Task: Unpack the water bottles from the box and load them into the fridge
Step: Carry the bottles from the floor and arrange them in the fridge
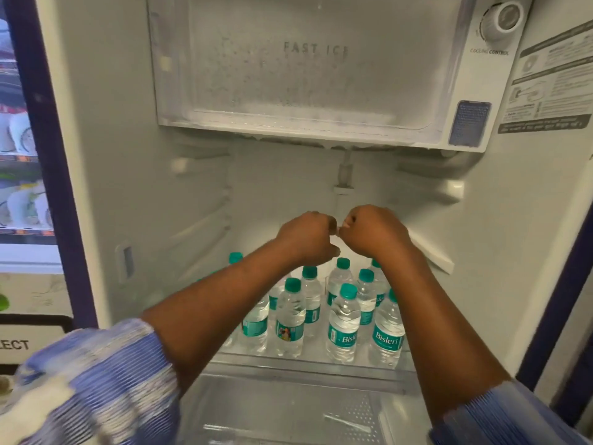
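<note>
Inside the open fridge [96, 155], left hand [308, 236] and right hand [373, 232] side by side, knuckles almost touching. Both curled into fists, nothing visible in either. Directly below the hands, green-capped water bottles [343, 329] upright in close rows on the glass shelf [305, 364]. Above the hands, frosted freezer compartment [305, 75] marked FAST ICE. Lower still, beneath the shelf, a clear drawer [288, 412].

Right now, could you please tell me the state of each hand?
Left hand: closed, fingers curled, nothing visibly held.
Right hand: closed, fingers curled, nothing visibly held.
</note>
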`<state>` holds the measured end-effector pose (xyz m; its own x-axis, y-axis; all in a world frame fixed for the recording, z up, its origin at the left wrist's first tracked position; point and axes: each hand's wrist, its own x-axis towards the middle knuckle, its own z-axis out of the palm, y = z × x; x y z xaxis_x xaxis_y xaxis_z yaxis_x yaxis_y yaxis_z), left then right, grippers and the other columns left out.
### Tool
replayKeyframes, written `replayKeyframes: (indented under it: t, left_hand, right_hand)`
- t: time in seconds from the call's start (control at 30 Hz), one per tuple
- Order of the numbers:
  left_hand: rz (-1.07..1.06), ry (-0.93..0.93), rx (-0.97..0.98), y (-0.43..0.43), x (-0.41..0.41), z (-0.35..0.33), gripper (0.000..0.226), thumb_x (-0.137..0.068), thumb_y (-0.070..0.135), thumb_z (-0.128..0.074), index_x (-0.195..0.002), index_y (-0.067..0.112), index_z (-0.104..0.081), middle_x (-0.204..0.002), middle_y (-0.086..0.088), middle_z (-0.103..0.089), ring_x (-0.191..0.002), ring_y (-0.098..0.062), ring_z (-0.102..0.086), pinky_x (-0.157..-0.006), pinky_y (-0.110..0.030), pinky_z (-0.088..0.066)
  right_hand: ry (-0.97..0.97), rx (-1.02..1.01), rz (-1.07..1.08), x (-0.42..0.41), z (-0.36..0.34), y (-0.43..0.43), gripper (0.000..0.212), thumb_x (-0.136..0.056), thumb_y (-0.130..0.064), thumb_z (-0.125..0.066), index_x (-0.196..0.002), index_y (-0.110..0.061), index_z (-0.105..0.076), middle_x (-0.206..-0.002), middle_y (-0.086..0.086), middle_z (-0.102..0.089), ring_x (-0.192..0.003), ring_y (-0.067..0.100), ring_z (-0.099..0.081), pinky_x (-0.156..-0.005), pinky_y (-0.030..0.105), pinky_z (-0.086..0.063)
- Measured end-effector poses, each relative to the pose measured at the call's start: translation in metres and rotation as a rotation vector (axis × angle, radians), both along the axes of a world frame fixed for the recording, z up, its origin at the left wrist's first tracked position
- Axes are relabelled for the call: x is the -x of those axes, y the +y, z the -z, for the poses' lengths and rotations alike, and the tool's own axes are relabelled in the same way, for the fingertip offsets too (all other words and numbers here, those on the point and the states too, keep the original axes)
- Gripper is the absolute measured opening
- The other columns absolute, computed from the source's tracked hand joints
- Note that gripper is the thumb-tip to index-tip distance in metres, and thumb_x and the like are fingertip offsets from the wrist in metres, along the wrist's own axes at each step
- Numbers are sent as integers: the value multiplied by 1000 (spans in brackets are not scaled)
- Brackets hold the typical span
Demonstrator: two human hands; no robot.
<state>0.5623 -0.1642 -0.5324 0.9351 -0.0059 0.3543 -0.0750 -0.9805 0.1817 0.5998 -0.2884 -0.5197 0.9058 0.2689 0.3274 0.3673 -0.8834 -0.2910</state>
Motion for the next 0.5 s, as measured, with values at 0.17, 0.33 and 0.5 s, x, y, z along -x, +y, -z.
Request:
replayKeyframes:
  t: [0.17, 0.33, 0.5]
  left_hand:
    - [-38, 9, -21, 38, 60, -13, 41, -81, 50, -72, -115, 27, -66, -109, 1, -67, -95, -19, -62, -84, -38, -54]
    - [-76, 8, -33, 75, 126, -3, 32, -79, 56, -69, -103, 35, -66, -101, 7, -66, -87, -15, -60, -78, -35, -54]
    - [-86, 73, -11, 110, 181, 14, 28, -80, 56, -69, -100, 37, -64, -97, 13, -66, -72, -5, -58, -73, -30, -55]
  right_hand:
    - [57, -57, -228, 58, -13, 15, 31, -90, -47, -63, -86, -17, -66, -83, 1, -70, -78, 20, -67, -76, 37, -58]
    - [140, -5, -393, 105, -8, 44, 21, -89, -45, -65, -85, -24, -67, -79, -5, -69, -76, 13, -66, -68, 28, -51]
    - [177, 44, -549, 142, 7, 83, 21, -88, -47, -64, -87, -26, -67, -85, -8, -66, -78, 9, -62, -69, 28, -50]
